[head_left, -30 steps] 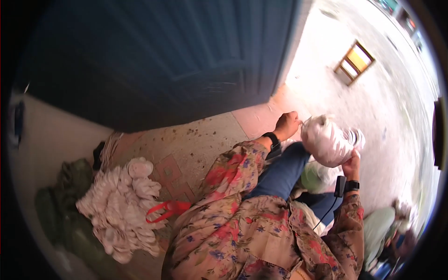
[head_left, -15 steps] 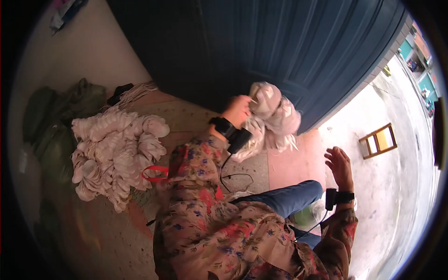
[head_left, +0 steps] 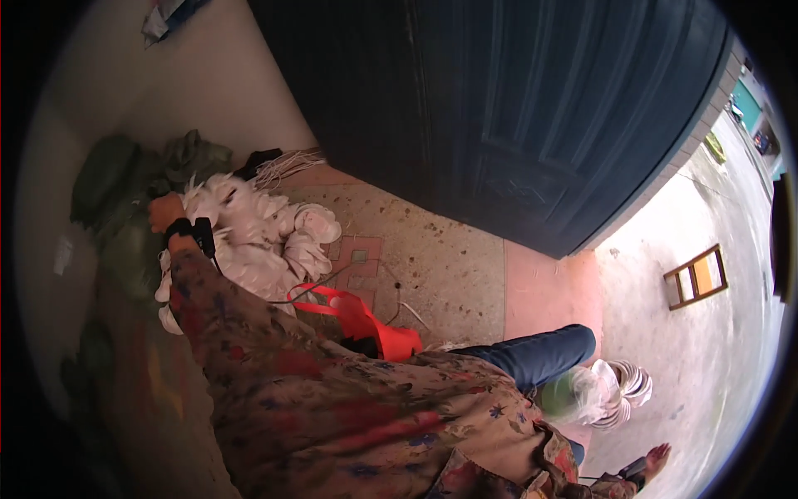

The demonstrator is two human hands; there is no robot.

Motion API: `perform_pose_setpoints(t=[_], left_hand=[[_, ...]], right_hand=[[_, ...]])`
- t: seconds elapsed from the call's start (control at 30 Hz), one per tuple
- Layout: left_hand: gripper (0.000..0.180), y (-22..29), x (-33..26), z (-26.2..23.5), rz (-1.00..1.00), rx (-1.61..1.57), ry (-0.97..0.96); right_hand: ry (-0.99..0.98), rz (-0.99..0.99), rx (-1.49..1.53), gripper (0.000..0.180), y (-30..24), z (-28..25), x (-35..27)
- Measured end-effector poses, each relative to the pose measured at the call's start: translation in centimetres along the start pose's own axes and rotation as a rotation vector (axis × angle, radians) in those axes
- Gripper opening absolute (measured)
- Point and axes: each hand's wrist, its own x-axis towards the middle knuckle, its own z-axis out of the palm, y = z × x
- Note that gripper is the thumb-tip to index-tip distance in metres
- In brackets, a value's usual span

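Far to the left, my left hand (head_left: 166, 213) is closed at the edge of a heap of pale pinkish-white pieces (head_left: 266, 258), rounded and stacked in tied bunches. A blurred bundle of such pieces (head_left: 223, 200) lies over the heap's top, right beside the closed fingers, which appear to grip it. Their exact hold is hidden. Down at the lower right, my right hand (head_left: 657, 460) is open, its fingers stretched out, with nothing in it. Both wrists carry black straps with small devices.
Dark green sacks (head_left: 125, 191) sit behind the heap. A red bag (head_left: 366, 320) lies by my side. One blue door (head_left: 499, 108) stands ahead. Beside my knee are a green, plastic-wrapped thing (head_left: 565, 395) and pale stacked pieces (head_left: 636, 382). A small wooden stool (head_left: 697, 277) stands right.
My left hand has swung left from in front of the door to the heap, with the pale bundle. My right hand has dropped toward the lower right. The red bag shows more fully.
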Motion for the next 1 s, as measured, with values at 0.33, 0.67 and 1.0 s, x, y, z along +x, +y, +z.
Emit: perform_pose_setpoints(t=[0.33,0.67,1.0], left_hand=[[0.023,20.6,-33.5,19.6,0.834,-0.618,-0.955],[0.026,27.8,-68.5,-12.8,2.008,-0.899,-1.602],[0.015,20.5,-74.7,-12.5,1.622,-0.582,-2.301]], right_hand=[[-0.185,-0.113,-0.183,0.01,4.7,-3.8,-11.8],[0.024,-0.019,-0.504,0.017,5.3,-2.7,-16.6],[-0.172,-0.007,-0.999,0.018,11.8,6.5,-9.4]])
